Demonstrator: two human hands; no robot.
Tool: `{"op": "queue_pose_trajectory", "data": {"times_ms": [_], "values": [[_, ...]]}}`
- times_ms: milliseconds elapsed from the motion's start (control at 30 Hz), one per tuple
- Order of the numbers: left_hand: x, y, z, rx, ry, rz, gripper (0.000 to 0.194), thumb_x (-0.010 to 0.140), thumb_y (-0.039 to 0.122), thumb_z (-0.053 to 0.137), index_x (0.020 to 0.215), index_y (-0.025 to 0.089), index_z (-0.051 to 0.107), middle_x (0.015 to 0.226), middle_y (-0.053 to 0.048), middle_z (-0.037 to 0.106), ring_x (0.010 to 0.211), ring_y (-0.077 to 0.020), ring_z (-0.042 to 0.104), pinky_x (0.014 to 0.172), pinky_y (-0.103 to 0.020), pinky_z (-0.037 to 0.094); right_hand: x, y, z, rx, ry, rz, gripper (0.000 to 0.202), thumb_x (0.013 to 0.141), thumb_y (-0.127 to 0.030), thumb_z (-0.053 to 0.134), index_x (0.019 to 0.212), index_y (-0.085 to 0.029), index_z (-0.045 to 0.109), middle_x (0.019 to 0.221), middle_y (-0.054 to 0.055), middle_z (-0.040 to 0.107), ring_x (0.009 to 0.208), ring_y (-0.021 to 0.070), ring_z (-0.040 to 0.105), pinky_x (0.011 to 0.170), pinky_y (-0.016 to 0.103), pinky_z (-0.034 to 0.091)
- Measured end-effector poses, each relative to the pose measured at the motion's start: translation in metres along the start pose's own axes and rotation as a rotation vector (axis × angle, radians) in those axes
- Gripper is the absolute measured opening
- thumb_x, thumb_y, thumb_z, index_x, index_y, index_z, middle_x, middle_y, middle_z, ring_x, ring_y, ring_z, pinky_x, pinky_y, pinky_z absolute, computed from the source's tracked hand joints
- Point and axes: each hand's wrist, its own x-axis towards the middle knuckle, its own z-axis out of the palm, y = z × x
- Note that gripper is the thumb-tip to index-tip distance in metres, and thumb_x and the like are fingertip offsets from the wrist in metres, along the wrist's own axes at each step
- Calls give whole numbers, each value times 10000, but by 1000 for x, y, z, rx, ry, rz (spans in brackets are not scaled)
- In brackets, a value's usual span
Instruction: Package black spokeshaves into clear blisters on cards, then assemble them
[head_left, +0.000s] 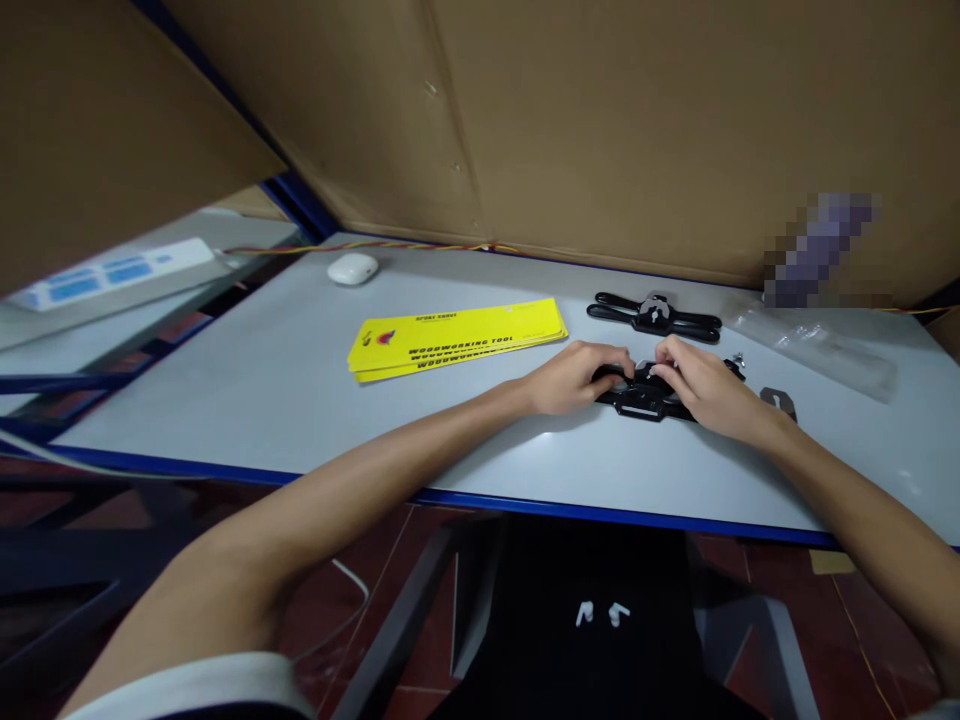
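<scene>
A black spokeshave (641, 408) lies on the grey table in front of me, between my two hands. My left hand (579, 378) is closed on its left end, thumb and fingers together around the handle. Over its middle and right side, my right hand (701, 382) has thumb and index finger pinched close to a small shiny metal part; what the fingertips hold is hidden. Just behind are more black spokeshaves (686, 325), stacked with a grey blade on top. To the right of my right hand lie a loose grey metal blade (778, 402) and small silver screws (739, 360).
Yellow printed cards (457, 337) lie stacked left of my hands. Behind them sits a white earbud case (352, 268). Clear plastic bags (817, 350) lie at the right. A cardboard wall (600, 130) closes the back; a power strip (120, 275) is at far left.
</scene>
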Motion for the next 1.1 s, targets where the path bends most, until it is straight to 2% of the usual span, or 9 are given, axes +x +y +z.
{"op": "queue_pose_trajectory", "data": {"times_ms": [100, 167, 333, 467, 667, 767, 933, 1100], "values": [[0, 1, 0, 7, 5, 24, 285, 962, 190, 514, 1110, 196, 758, 1113, -67, 798, 1050, -208, 742, 978, -388, 566, 0, -1, 3, -26, 64, 33, 186, 1073, -361, 452, 918, -259, 434, 875, 32, 576, 777, 218, 552, 755, 365, 429], [0, 1, 0, 47, 26, 40, 321, 956, 183, 512, 1142, 206, 772, 1129, -71, 800, 1076, -214, 730, 1003, -413, 565, 0, -1, 4, -44, 85, 35, 206, 1080, -375, 447, 919, -251, 478, 922, 47, 576, 808, 223, 569, 789, 376, 447], [0, 1, 2, 131, 44, 55, 395, 960, 167, 497, 1237, 233, 770, 1149, -77, 797, 1088, -226, 713, 1005, -456, 571, -3, -7, 4, -104, 55, 14, 253, 1093, -386, 405, 1078, -236, 608, 1127, 100, 599, 920, 250, 636, 846, 409, 493], [0, 1, 2, 152, 43, 66, 388, 974, 162, 487, 1223, 232, 777, 1160, -81, 789, 1090, -229, 705, 994, -449, 573, -5, -12, 1, -178, -6, -40, 251, 1072, -372, 455, 1165, -247, 652, 1210, 108, 601, 935, 253, 650, 853, 423, 519], [0, 0, 0, 171, 30, 64, 371, 969, 142, 496, 1184, 215, 790, 1158, -85, 775, 1083, -235, 703, 994, -441, 572, -5, -12, 0, -215, 28, -154, 237, 1038, -364, 529, 980, -215, 705, 1255, 139, 613, 1069, 294, 653, 966, 491, 507], [0, 1, -1, 179, 22, 64, 390, 962, 124, 499, 1205, 228, 787, 1167, -82, 765, 1104, -233, 698, 1003, -438, 570, -6, -10, -2, -229, 66, -124, 276, 1034, -355, 517, 931, -206, 725, 1276, 144, 627, 992, 276, 673, 913, 475, 515], [1, -1, -2, 168, 3, 74, 389, 967, 125, 498, 1201, 229, 790, 1169, -91, 750, 1102, -237, 693, 1007, -452, 567, -6, -10, -7, -272, 115, -43, 333, 1035, -360, 481, 980, -189, 761, 1273, 143, 668, 739, 193, 627, 684, 383, 478], [1, -1, -2, 148, -6, 67, 386, 970, 122, 494, 1198, 225, 788, 1170, -92, 741, 1106, -235, 684, 1006, -446, 561, -6, -12, -7, -291, 118, -43, 327, 1020, -330, 487, 1070, -190, 778, 1254, 136, 698, 787, 210, 650, 683, 372, 483]]}}
